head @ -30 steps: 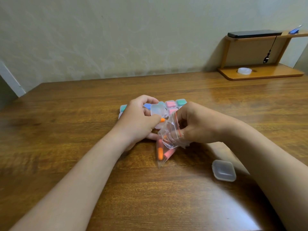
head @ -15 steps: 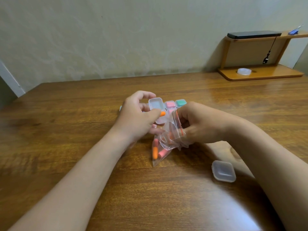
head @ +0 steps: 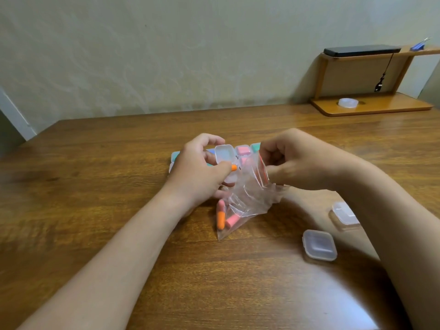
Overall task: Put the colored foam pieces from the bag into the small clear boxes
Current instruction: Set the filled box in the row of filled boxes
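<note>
My left hand (head: 200, 170) holds a small clear box (head: 225, 154) with its lid up, and its thumb pinches an orange foam piece (head: 234, 167) against the box. My right hand (head: 290, 160) pinches the top edge of a clear zip bag (head: 247, 198). The bag hangs down to the table with an orange foam piece (head: 221, 219) and two pink ones (head: 232, 220) in its bottom corner. Behind my hands lie several small boxes filled with pink (head: 242, 150), teal and blue foam. Two empty clear boxes (head: 319, 245) (head: 345, 213) lie near my right forearm.
The wooden table (head: 95, 186) stands against a pale wall. At the back right is a wooden shelf stand (head: 371, 106) with a tape roll (head: 348, 102) on its base and a black device (head: 362, 51) on top with a hanging cord.
My left hand lifted the clear box with the orange piece up off the cluster. My right hand raised and spread the bag's mouth. A second empty box came into sight by my right arm.
</note>
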A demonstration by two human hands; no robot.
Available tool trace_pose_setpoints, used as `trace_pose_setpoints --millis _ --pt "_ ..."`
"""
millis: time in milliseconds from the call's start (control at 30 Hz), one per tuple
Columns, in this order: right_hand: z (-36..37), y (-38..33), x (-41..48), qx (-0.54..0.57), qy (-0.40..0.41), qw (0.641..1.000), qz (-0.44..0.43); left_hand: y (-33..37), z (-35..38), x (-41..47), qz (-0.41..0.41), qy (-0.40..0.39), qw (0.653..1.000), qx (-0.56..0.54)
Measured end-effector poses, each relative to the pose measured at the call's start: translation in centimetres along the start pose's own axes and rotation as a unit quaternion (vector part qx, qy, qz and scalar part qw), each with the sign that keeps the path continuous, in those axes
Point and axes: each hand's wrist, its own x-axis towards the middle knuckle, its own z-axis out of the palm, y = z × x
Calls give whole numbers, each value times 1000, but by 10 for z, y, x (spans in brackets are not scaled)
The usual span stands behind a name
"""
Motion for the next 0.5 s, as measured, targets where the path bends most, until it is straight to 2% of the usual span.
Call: trace_pose_setpoints --millis 200,333,500 --pt "-7 2 -1 52 106 993 -12 0 0 0 8 -3 1000 11" --pt "-7 3 -1 26 186 980 -73 -2 -1 1 28 7 999 25" --pt "0 -3 -1 43 222 963 -150 -2 -1 1 34 4 999 10"
